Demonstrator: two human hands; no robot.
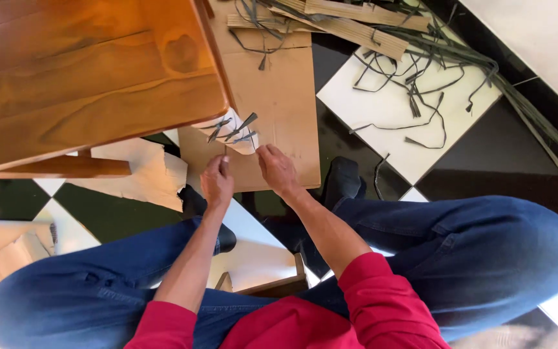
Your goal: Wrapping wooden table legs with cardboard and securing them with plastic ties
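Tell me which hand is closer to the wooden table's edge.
Left. The left hand sits just below the wooden table edge; the right hand is further out, over the cardboard sheet.

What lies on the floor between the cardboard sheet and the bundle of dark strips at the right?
In the head view, between the cardboard sheet and the bundle of dark strips, loose dark strip offcuts lie scattered on a white floor tile.

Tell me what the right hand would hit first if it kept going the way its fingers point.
Probably the small pale woven piece with dark strips, just beyond the right hand fingertips; depth is unclear from above.
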